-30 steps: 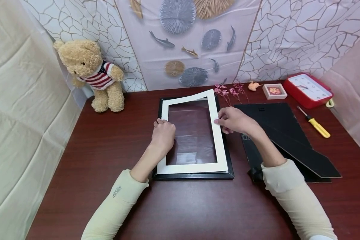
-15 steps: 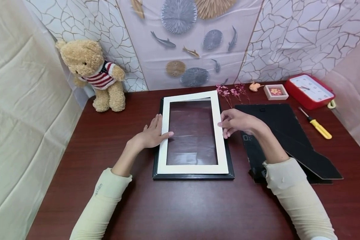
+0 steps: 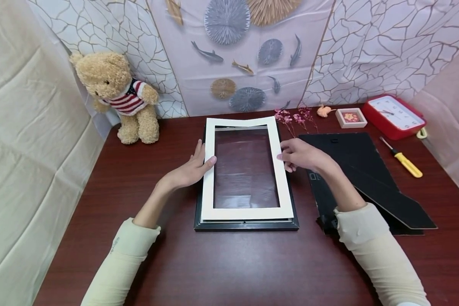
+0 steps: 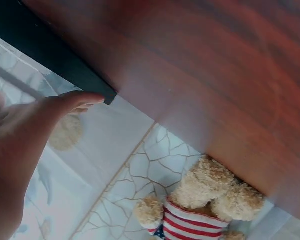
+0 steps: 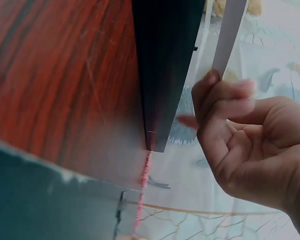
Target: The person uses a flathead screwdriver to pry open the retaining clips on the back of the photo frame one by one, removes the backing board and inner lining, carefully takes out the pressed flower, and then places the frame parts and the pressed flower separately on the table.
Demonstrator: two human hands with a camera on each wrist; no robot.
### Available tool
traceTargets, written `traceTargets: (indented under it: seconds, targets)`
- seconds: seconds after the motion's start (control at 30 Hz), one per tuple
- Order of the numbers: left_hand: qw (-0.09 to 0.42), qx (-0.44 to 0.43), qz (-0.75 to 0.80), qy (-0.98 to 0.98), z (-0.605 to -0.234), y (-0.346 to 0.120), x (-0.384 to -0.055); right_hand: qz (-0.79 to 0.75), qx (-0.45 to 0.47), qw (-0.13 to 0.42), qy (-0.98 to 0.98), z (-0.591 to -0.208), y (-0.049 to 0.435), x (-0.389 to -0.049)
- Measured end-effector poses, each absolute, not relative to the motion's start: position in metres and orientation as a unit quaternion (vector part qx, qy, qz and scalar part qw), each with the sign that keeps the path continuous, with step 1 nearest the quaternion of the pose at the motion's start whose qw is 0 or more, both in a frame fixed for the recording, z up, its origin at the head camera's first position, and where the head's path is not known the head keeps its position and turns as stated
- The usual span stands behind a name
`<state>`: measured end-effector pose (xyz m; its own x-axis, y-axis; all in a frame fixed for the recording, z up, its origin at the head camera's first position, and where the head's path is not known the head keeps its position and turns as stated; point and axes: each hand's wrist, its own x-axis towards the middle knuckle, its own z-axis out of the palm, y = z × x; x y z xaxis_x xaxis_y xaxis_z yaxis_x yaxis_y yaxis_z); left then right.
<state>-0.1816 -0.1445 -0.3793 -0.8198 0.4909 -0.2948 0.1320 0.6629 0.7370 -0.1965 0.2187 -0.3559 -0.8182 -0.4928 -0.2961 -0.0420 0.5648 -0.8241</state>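
A white picture mat (image 3: 248,214) lies over the black picture frame (image 3: 248,226) in the head view, its far strip bowed. Clear glazing (image 3: 245,170) shows through its window. My left hand (image 3: 189,170) is at the left side, fingers straight along the outer edge and thumb on the mat's strip. My right hand (image 3: 300,154) pinches the mat's right strip between thumb and curled fingers. In the right wrist view that hand (image 5: 240,135) holds the mat's edge (image 5: 230,40) above the black frame (image 5: 165,75). The left wrist view shows my left hand (image 4: 35,130) near a frame corner.
A black backing board (image 3: 344,148) with its easel leg (image 3: 398,199) lies to the right. Beyond it are a yellow screwdriver (image 3: 405,163), a red clock (image 3: 394,114), a small box (image 3: 350,117) and pink dried flowers (image 3: 290,117). A teddy bear (image 3: 126,97) stands back left.
My left hand has uncurled from a fist-like grip and moved to the mat's left outer edge. The mat has straightened over the frame and its near strip has shifted slightly away.
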Motion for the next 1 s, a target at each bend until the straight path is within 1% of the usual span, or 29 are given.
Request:
traceTargets:
  seconds: [0.23, 0.43, 0.6, 0.67, 0.83, 1.0]
  targets:
    - [0.223, 0.148, 0.492, 0.828, -0.381, -0.131, -0.177, -0.325, -0.157, 0.209, 0.909, -0.346, 0.204, -0.186]
    - [0.209, 0.097, 0.524, 0.82, -0.37, -0.112, -0.167, -0.266, -0.154, 0.186, 0.933, -0.337, 0.197, -0.176]
    - [0.205, 0.076, 0.535, 0.816, -0.368, -0.102, -0.165, -0.258, -0.151, 0.165, 0.94, -0.329, 0.205, -0.175]
    - [0.205, 0.079, 0.536, 0.815, -0.367, -0.1, -0.166, -0.276, -0.146, 0.166, 0.935, -0.325, 0.212, -0.175]
    - [0.239, 0.083, 0.544, 0.8, -0.363, -0.095, -0.166, -0.35, -0.109, 0.206, 0.907, -0.317, 0.235, -0.172]
    - [0.302, 0.068, 0.635, 0.707, -0.355, -0.075, -0.167, -0.358, -0.091, 0.227, 0.901, -0.312, 0.256, -0.167]
